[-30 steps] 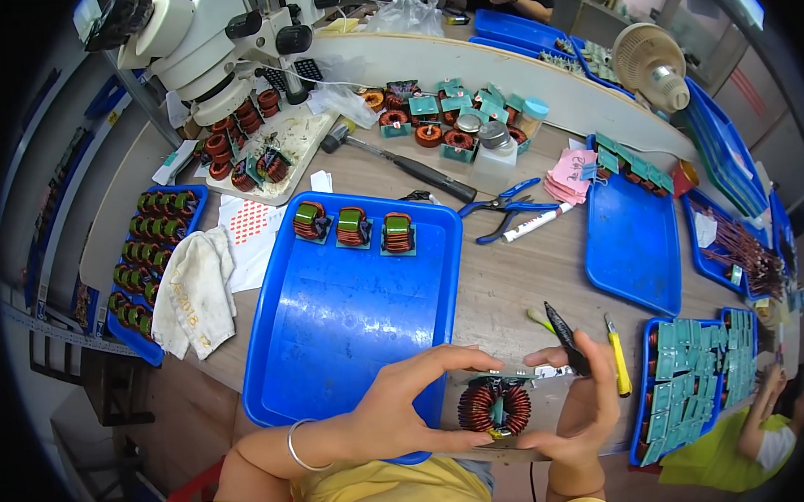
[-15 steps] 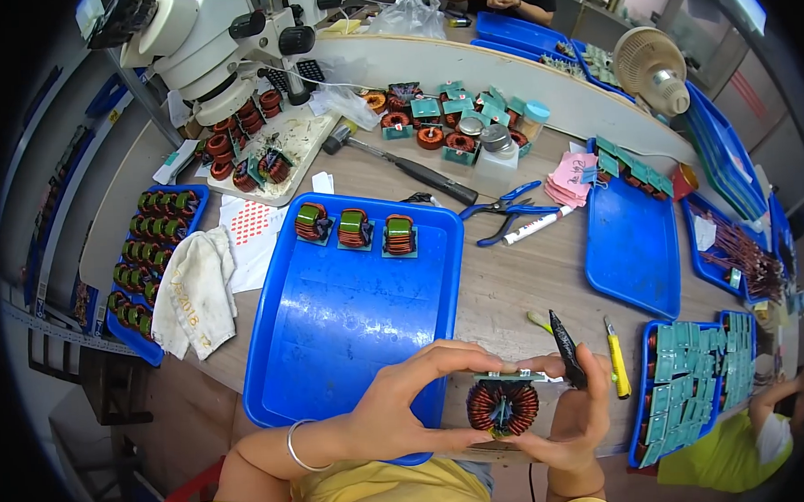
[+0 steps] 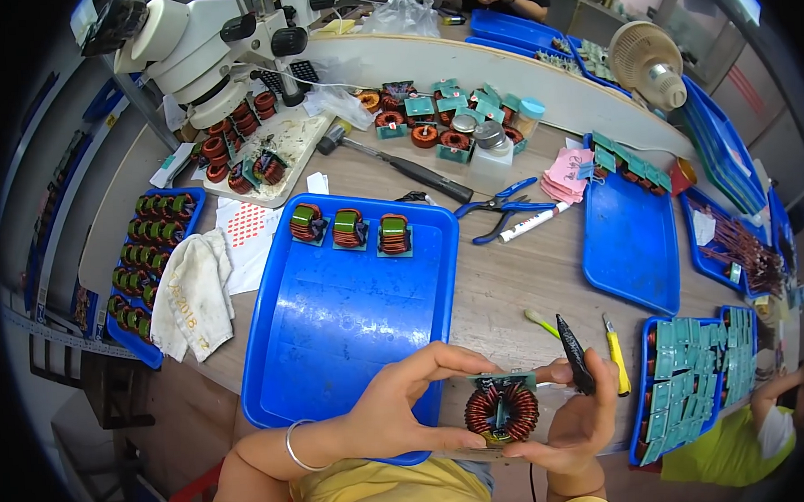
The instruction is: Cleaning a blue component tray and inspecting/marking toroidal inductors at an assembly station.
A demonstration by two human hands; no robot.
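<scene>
While both hands hold it near the bench's front edge, the toroidal coil (image 3: 501, 412) now shows its ring face and open centre to me; a second ago it sat lower and more tilted. I judge it is being turned for inspection. Left hand (image 3: 400, 404) grasps it, fingertips over the green base plate (image 3: 502, 383), thumb beneath. Right hand (image 3: 575, 418) cups it from below, also pinching a black pen-like tool (image 3: 575, 365). Beyond: blue tray (image 3: 334, 335) with three finished coils (image 3: 348, 228); white sheet with red dot grid (image 3: 246, 224); pink slips (image 3: 567, 174); green plates (image 3: 699, 368) at right.
</scene>
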